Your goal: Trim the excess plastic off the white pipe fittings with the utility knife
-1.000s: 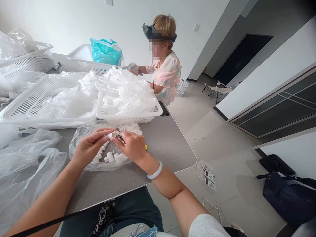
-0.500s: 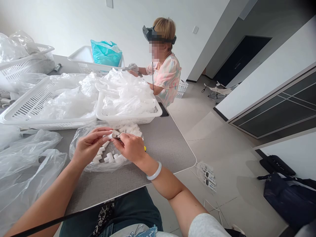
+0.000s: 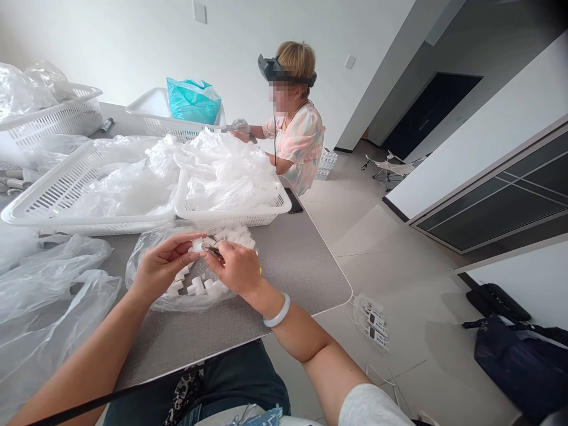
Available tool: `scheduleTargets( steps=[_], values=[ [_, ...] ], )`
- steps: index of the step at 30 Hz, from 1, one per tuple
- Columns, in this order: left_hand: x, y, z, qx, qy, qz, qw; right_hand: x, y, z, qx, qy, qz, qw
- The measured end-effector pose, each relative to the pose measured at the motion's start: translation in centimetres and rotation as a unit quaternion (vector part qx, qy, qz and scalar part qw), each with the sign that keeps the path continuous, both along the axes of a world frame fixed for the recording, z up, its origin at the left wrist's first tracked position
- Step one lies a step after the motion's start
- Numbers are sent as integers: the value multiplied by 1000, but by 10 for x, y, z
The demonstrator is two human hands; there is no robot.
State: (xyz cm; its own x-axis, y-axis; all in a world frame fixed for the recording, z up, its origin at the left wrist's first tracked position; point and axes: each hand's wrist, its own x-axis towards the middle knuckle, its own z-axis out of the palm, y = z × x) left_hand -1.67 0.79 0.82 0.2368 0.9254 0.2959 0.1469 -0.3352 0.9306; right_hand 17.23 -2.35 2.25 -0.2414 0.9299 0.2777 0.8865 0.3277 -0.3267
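My left hand [image 3: 166,264] pinches a white plastic pipe fitting [image 3: 198,245] between thumb and fingers, its open end turned to the right. In my right hand [image 3: 236,266] is a small knife [image 3: 215,251], its narrow metal blade at the fitting's rim; the grip hides most of the handle. A yellow bit [image 3: 261,271] shows beside that hand, and I cannot tell whether it belongs to the knife. Beneath both hands lies an open clear plastic bag [image 3: 148,254] with several loose white fittings [image 3: 197,286], many of them tee-shaped.
White baskets [image 3: 231,218] full of plastic bags stand behind my hands on the grey table [image 3: 302,260]. A phone [image 3: 293,200] lies near the right edge. Empty-looking bags [image 3: 39,307] spread at left. Across the table a person [image 3: 299,136] works. Power strips [image 3: 377,328] lie on the floor.
The fitting has turned slightly in my left hand, and its open end faces me more. The knife has shifted slightly at its rim. The view has tilted slightly.
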Motion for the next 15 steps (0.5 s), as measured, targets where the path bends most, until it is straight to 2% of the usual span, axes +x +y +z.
scheduleTargets(
  steps=[8, 15],
  values=[
    [6, -3, -2, -5, -34, 14, 999, 0, 2, -8, 24, 19, 6, 1000],
    [11, -4, 1, -96, -95, -26, 991, 5, 3, -3, -4, 61, 3, 998]
  ],
)
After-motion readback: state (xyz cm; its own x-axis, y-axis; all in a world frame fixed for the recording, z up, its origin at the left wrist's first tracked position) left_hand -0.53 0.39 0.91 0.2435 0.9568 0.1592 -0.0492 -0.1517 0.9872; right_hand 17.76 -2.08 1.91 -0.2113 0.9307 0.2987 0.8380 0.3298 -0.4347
